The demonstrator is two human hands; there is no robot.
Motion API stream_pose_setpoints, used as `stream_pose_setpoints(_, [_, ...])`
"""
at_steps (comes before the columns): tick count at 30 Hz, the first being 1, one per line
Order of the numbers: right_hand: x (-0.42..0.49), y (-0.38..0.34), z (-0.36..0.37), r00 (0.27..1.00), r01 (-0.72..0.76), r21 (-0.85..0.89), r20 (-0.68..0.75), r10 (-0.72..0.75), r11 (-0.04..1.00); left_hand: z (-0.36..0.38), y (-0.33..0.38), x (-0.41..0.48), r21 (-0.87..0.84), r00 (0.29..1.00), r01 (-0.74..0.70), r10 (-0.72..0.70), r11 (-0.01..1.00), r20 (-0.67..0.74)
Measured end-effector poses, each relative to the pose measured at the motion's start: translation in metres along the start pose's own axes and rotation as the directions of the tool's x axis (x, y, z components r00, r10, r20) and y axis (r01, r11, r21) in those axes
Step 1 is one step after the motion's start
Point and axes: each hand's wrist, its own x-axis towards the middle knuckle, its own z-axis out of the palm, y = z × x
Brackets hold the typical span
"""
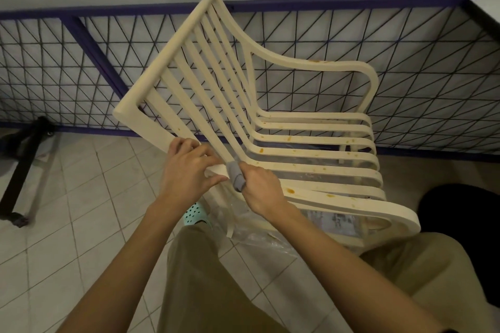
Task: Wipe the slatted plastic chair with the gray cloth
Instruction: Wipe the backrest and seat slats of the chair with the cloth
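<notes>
A cream slatted plastic chair (270, 105) stands in front of me, its back tilted toward the upper left and its seat slats dotted with orange stains. My left hand (186, 173) grips the near side rail of the backrest where it bends into the seat. My right hand (259, 189) pinches a small folded gray cloth (236, 173), pressed around the rail right beside my left thumb. Most of the cloth is hidden inside my fingers.
A blue-framed wire-mesh fence (405, 62) runs behind the chair. Black stand legs (19, 170) sit on the tiled floor at left. Clear plastic sheeting (259, 240) lies under the chair. A dark round object (465, 224) is at right. My tan trousers and teal clog (194, 215) are below.
</notes>
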Motion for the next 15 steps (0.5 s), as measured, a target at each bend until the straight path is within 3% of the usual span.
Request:
stream_pose_setpoints(6, [-0.024,0.001,0.019,0.983,0.061,-0.127,-0.163,-0.082,0.99,0.002,0.0,0.0,-0.005,1.0,0.008,-0.008,1.0,0.018])
stream_pose_setpoints(10, [-0.007,0.0,0.002,0.998,-0.011,-0.001,-0.058,0.011,1.0,0.001,0.001,-0.001,-0.016,0.999,0.017,-0.016,1.0,0.039])
stream_pose_setpoints(13, [-0.001,-0.003,-0.003,0.999,-0.05,-0.015,-0.014,0.05,0.999,0.001,0.003,0.0,-0.025,0.998,0.027,-0.026,0.999,0.05])
stream_pose_setpoints(15, [-0.013,-0.005,0.005,0.999,-0.002,-0.066,-0.037,0.0,0.998,0.001,0.002,0.0,-0.026,0.998,0.029,-0.028,0.999,0.051])
